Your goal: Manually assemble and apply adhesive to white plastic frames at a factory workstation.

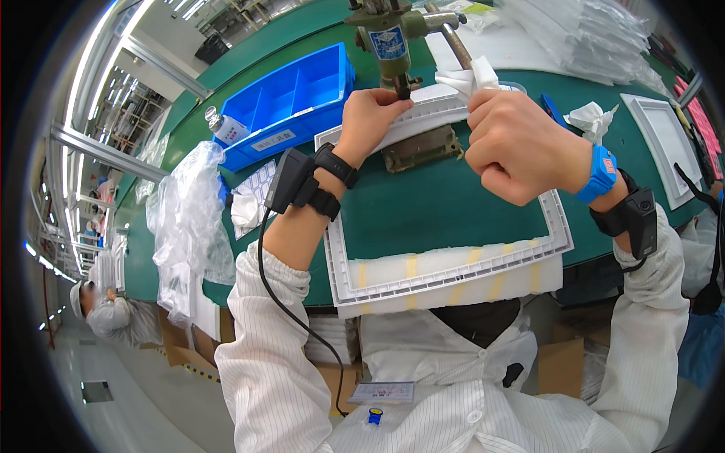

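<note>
A ribbed, rectangular white plastic frame (461,277) lies on the smooth green bench (445,200), its near side over soft white foam (423,264) striped with yellow; the right hand (521,143) has its grip closed round a crumpled white wrap (468,78) on the steel lever (452,45); the left hand (370,117) pinches narrowly at the green metal press (389,45) — whether on anything, I cannot tell; both hands partly hide the frame — a worn metal block (423,149), divided blue bin (310,124) and filmy plastic bags (192,219) sit around.
</note>
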`<state>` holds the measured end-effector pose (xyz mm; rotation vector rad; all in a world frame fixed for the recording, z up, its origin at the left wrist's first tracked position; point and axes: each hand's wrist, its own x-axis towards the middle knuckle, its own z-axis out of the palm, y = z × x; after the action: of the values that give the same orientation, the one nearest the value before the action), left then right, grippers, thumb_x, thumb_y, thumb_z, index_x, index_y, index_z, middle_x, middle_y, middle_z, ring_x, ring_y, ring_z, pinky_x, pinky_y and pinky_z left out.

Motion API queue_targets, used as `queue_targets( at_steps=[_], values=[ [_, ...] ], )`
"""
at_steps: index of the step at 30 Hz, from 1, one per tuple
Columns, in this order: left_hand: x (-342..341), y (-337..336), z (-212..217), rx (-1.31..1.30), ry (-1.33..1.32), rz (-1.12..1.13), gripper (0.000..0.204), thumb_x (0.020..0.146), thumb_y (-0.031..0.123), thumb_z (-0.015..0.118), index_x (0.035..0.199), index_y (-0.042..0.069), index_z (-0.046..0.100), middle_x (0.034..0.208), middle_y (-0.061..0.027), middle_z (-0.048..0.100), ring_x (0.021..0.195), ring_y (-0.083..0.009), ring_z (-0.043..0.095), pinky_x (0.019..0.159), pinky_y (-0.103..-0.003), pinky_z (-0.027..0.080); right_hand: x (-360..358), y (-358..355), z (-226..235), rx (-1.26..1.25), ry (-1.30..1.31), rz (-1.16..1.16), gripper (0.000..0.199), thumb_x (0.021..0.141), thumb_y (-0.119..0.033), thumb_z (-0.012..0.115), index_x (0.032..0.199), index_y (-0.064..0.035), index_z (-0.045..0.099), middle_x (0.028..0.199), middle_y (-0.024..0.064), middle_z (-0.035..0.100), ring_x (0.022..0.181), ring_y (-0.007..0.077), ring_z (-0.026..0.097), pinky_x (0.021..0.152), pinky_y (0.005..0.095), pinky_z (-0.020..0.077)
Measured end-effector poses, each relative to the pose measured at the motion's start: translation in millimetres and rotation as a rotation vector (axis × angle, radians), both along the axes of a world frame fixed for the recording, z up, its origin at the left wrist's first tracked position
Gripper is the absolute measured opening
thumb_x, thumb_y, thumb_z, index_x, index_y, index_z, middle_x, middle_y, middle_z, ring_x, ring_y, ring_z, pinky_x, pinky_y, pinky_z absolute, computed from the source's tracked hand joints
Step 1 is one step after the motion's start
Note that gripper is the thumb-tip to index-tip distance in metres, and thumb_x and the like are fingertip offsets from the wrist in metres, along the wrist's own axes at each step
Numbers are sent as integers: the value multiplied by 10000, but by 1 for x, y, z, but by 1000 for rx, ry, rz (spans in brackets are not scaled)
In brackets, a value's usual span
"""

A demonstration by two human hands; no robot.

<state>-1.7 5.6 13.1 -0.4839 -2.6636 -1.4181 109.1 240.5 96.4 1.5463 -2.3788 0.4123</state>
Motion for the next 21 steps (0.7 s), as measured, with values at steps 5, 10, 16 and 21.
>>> queue_targets(
  at_steps=[5,10,16,21],
  values=[
    [1,1,-1,1,24,-4,314,811,238,774,914,-56,735,790,-84,718,679,-99,582,641,-267,462,-1,-7,-10,1,112,-22,107,527,-120,587,452,-54,549,505,85,523,580,277,524,634,362,488],
    [4,2,0,-28,51,21,325,765,231,788,936,-41,742,830,-176,734,717,-236,707,688,-321,534,-5,-7,-27,-17,165,-59,112,541,-134,623,468,-61,579,506,68,537,583,258,546,648,355,494],
    [7,3,4,-44,75,41,335,759,227,788,941,-49,738,842,-187,734,735,-248,715,702,-328,540,-6,-8,-29,-59,244,-10,110,541,-140,637,478,-73,576,494,57,515,569,244,539,675,344,493],
    [8,3,5,-40,56,37,341,760,230,788,945,-52,736,841,-188,733,736,-247,717,701,-329,542,-5,-6,-30,-57,220,-33,96,534,-129,627,479,-79,567,489,57,506,549,243,523,665,348,488]
  ],
)
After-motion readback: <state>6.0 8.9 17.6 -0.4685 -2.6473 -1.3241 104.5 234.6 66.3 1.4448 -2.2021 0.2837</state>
